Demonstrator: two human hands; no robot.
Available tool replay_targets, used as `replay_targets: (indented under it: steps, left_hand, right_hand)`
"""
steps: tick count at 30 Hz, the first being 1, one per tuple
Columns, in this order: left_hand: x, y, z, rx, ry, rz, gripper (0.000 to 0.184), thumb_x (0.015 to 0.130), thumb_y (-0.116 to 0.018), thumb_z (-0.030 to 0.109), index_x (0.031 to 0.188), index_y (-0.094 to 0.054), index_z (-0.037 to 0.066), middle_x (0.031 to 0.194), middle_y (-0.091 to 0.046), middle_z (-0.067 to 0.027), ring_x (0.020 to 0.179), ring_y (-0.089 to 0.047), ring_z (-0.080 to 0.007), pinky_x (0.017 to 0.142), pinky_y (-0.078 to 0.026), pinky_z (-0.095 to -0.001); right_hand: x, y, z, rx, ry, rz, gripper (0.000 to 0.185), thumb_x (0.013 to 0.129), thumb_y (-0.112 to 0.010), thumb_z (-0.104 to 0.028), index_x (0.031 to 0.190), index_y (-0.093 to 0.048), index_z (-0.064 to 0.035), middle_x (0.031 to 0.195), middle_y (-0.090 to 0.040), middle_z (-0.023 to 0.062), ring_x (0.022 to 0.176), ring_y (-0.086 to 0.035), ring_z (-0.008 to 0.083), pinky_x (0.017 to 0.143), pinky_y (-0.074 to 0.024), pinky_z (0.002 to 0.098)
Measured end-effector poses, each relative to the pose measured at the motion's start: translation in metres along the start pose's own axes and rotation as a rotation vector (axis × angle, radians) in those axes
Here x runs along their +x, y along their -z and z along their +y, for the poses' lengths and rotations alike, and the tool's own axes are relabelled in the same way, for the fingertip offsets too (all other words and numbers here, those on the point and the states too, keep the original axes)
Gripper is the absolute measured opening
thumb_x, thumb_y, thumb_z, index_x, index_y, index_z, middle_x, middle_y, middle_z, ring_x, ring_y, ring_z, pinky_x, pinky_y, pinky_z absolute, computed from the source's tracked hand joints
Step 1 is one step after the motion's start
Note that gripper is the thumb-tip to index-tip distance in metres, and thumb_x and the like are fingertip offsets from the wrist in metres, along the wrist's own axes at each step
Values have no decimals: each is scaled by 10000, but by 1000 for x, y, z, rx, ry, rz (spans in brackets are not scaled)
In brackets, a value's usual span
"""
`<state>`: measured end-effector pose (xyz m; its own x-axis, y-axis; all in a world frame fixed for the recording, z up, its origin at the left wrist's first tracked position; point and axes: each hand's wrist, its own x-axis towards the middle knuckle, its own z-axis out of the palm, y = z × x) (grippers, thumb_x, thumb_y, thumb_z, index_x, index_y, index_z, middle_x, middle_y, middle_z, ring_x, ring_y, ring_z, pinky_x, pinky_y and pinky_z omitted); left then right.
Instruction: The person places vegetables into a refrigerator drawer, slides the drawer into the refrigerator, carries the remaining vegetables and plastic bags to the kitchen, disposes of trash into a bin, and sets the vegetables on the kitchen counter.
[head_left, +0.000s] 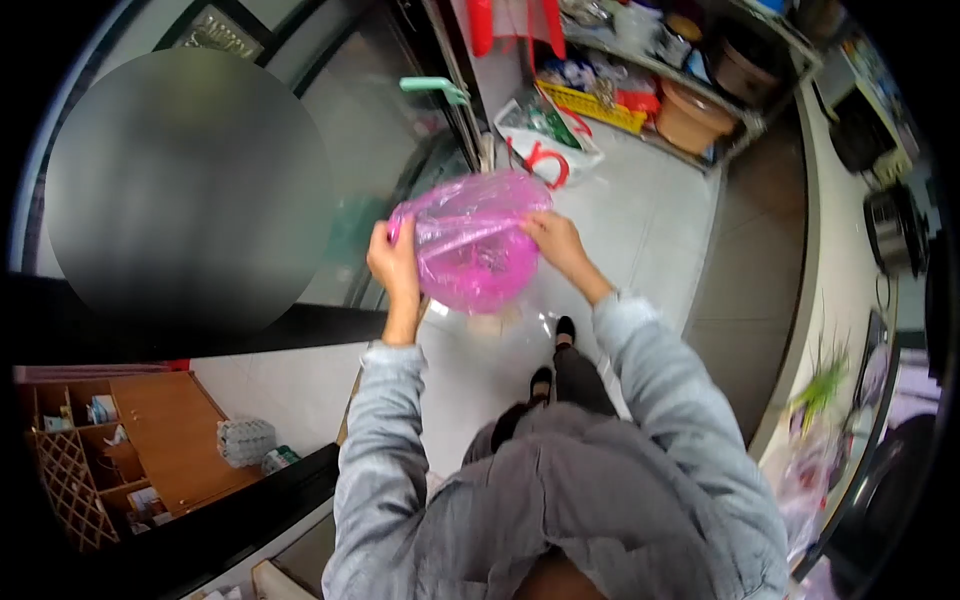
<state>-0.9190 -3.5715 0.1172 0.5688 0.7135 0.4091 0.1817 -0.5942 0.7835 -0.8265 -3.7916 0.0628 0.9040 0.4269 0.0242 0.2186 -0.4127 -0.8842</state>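
A thin, shiny pink plastic bag [475, 245] is stretched between my two hands, held out in front of me above the floor. My left hand [396, 262] grips its left edge with the thumb up against the film. On the opposite side, my right hand [557, 243] pinches the upper right edge between thumb and fingers. The lower part of the bag looks rounded and brighter pink; whether something is inside I cannot make out.
A glass door with a mint-green handle [433, 86] stands at the left. Beyond the bag, a white carrier bag [550, 135] lies on the tiled floor beside a shelf holding a yellow basket [595, 106] and a brown pot [692, 117]. A counter [800, 330] runs along the right.
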Motion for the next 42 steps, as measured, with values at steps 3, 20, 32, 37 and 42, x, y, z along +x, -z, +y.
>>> replay_targets:
  steps: [3, 20, 32, 37, 42]
  left_hand:
    - [33, -22, -16, -81, 67, 47, 335, 738, -662, 250, 641, -456, 4, 551, -420, -86, 518, -343, -136, 494, -350, -314]
    - [84, -105, -116, -709, 818, -72, 203, 814, -618, 205, 953, -519, 96, 893, -573, -18, 723, -510, -95, 620, -435, -248]
    - [-3, -144, -102, -712, 801, -595, 300, 711, -556, -81, 996, -572, 11, 889, -583, -16, 820, -550, -113, 707, -440, -227]
    - [3, -178, -91, -596, 572, -755, 280, 726, -519, -82, 985, -582, 2, 932, -585, -32, 840, -553, -119, 732, -437, -225]
    - [21, -243, -85, -715, 728, -514, 269, 761, -560, -22, 1027, -567, 23, 956, -556, -28, 855, -534, -126, 749, -426, -221]
  right_hand:
    - [36, -21, 6, 155, -18, 60, 265, 802, -561, -269, 972, -624, -76, 888, -597, 143, 841, -574, 283, 710, -443, 348]
    - [161, -86, 49, -154, 186, -201, 247, 704, -613, -152, 925, -587, -44, 1020, -544, 116, 972, -496, 297, 812, -408, 364]
    - [143, -71, 11, -194, 74, -136, 324, 752, -641, -156, 1008, -504, -13, 1044, -527, 51, 977, -481, 150, 770, -408, 286]
    - [133, -48, 64, 769, -393, -219, 582, 709, -680, -19, 1227, -416, 4, 1207, -475, 81, 1136, -412, 164, 917, -358, 282]
    - [177, -28, 128, 789, -633, -237, 359, 700, -649, -7, 1048, -564, -15, 923, -612, 61, 828, -571, 136, 744, -459, 269]
